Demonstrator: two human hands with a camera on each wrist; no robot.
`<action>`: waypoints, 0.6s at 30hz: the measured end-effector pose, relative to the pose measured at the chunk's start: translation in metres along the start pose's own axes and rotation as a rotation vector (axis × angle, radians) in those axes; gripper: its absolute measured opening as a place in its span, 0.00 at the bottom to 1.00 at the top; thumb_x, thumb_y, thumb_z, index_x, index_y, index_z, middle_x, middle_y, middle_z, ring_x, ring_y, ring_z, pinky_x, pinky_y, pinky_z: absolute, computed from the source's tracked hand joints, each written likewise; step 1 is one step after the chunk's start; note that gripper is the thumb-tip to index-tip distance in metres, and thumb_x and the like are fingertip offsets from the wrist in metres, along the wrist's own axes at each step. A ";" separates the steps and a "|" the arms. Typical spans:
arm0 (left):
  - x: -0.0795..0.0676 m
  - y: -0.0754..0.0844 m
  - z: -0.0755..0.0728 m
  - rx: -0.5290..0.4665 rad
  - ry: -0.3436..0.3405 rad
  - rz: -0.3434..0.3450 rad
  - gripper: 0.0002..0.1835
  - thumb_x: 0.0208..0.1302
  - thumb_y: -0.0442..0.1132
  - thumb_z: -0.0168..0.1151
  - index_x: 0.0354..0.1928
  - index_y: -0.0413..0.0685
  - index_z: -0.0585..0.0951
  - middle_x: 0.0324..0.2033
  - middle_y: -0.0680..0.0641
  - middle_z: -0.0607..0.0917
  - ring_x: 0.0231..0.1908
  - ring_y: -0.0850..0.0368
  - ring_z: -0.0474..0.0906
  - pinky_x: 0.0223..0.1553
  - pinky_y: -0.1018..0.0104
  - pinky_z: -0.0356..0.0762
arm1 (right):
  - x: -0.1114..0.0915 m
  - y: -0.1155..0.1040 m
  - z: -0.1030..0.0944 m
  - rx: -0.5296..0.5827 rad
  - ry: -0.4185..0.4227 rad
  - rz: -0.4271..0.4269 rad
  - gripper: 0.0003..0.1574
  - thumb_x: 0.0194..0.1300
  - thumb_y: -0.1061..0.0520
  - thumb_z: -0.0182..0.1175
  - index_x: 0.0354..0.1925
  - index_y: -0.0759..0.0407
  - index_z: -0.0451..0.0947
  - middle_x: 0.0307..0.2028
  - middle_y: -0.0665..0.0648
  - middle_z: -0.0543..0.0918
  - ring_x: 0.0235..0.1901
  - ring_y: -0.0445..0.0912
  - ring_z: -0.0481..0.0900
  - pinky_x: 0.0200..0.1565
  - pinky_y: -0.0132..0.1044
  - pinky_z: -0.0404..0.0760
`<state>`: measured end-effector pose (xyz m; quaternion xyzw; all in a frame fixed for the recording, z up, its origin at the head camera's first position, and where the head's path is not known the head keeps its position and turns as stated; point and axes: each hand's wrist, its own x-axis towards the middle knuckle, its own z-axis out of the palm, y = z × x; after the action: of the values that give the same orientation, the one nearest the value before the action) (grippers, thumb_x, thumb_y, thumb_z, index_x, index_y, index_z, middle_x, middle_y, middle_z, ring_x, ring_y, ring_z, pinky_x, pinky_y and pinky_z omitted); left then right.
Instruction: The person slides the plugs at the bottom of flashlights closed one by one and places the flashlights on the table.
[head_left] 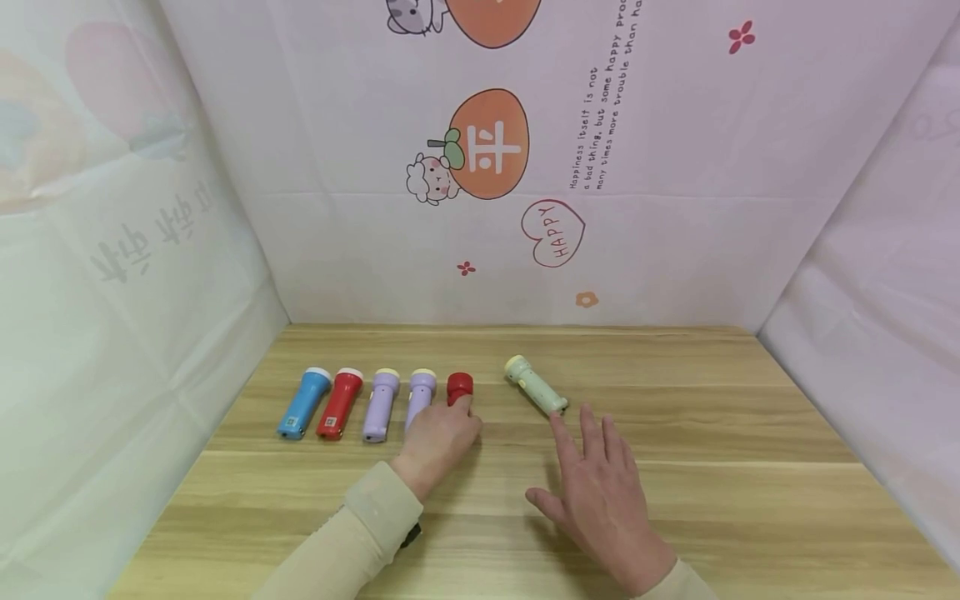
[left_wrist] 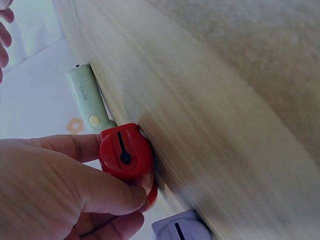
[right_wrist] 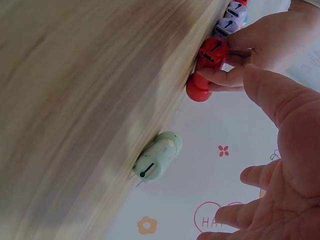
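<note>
My left hand (head_left: 440,442) grips a red flashlight (left_wrist: 127,155) between thumb and fingers, and it lies on the table at the right end of a row. In the head view the hand covers most of that flashlight's body, leaving its red head in sight. A pale green flashlight (head_left: 536,386) lies slanted on the table, apart from the row. Just in front of its tail end, my right hand (head_left: 603,492) is spread with straight fingers and holds nothing. The right wrist view shows the green flashlight (right_wrist: 158,156) beyond the spread fingers, not gripped.
Left of the held one, the row has a blue flashlight (head_left: 303,404), another red flashlight (head_left: 340,404) and two purple flashlights, one purple flashlight (head_left: 381,406) fully visible, the other purple flashlight (head_left: 420,393) partly hidden. Printed white cloth (head_left: 337,250) walls the wooden table (head_left: 712,400) at back and sides.
</note>
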<state>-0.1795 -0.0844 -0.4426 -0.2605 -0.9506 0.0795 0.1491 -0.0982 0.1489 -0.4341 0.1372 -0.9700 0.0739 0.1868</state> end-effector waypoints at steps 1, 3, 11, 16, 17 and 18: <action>0.000 0.000 0.000 -0.003 -0.002 0.000 0.05 0.62 0.34 0.73 0.34 0.55 0.88 0.40 0.47 0.82 0.21 0.55 0.74 0.21 0.61 0.78 | 0.000 0.000 0.000 -0.001 -0.005 0.002 0.67 0.50 0.28 0.77 0.77 0.57 0.65 0.72 0.77 0.65 0.69 0.77 0.65 0.63 0.71 0.71; 0.000 0.000 0.000 -0.009 -0.006 0.000 0.05 0.62 0.34 0.73 0.34 0.55 0.88 0.40 0.47 0.82 0.21 0.54 0.74 0.21 0.61 0.79 | 0.000 0.001 0.000 0.002 -0.014 0.006 0.66 0.50 0.28 0.76 0.77 0.57 0.65 0.73 0.77 0.64 0.70 0.77 0.65 0.64 0.71 0.71; -0.001 0.000 -0.001 -0.018 -0.017 -0.001 0.05 0.62 0.34 0.73 0.35 0.54 0.87 0.41 0.46 0.83 0.21 0.54 0.74 0.20 0.61 0.78 | -0.001 0.004 0.001 0.009 -0.033 0.011 0.66 0.51 0.28 0.76 0.77 0.56 0.65 0.73 0.78 0.64 0.70 0.77 0.65 0.64 0.71 0.71; 0.000 0.000 -0.002 -0.018 -0.018 -0.004 0.06 0.62 0.33 0.73 0.34 0.54 0.86 0.41 0.46 0.82 0.20 0.54 0.73 0.20 0.61 0.77 | -0.002 0.004 0.001 0.017 -0.033 0.014 0.66 0.51 0.28 0.76 0.77 0.56 0.65 0.73 0.78 0.64 0.70 0.77 0.65 0.64 0.72 0.71; 0.000 0.000 -0.002 -0.019 -0.020 -0.006 0.06 0.62 0.33 0.73 0.34 0.54 0.86 0.41 0.46 0.82 0.20 0.54 0.73 0.20 0.61 0.77 | -0.002 0.004 0.001 0.018 -0.033 0.015 0.66 0.51 0.29 0.76 0.77 0.56 0.65 0.73 0.78 0.64 0.70 0.77 0.65 0.64 0.72 0.70; 0.000 0.000 -0.002 -0.020 -0.019 -0.007 0.06 0.63 0.33 0.73 0.34 0.54 0.86 0.41 0.46 0.82 0.20 0.54 0.73 0.20 0.61 0.77 | -0.002 0.004 0.001 0.019 -0.033 0.016 0.65 0.51 0.29 0.76 0.77 0.56 0.65 0.73 0.78 0.64 0.70 0.77 0.65 0.64 0.72 0.70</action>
<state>-0.1788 -0.0843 -0.4406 -0.2578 -0.9537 0.0720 0.1375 -0.0981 0.1533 -0.4359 0.1323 -0.9733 0.0823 0.1687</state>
